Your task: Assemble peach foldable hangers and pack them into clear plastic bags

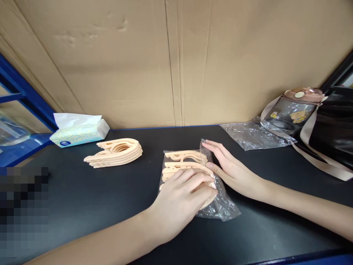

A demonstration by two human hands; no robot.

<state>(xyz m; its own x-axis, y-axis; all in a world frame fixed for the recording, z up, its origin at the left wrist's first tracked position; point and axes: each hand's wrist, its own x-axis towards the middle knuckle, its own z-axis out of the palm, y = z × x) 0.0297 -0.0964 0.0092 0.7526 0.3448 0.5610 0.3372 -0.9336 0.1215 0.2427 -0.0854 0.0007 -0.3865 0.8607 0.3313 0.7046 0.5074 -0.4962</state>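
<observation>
In the head view, a clear plastic bag with peach-coloured folding hangers inside lies flat on the black table. My left hand rests over the bag, its fingers curled onto the hangers through the film; the fingertips are partly hidden. At the bag's right side, my right hand has its fingers stretched out, the thumb apart from them. Its fingertips touch the raised edge of the film. To the left sits a neat stack of the same folding hangers, outside any bag.
A tissue pack stands at the back left. At the back right lies another clear plastic bag, beside a strapped water bottle and a black bag. Cardboard walls off the rear of the table.
</observation>
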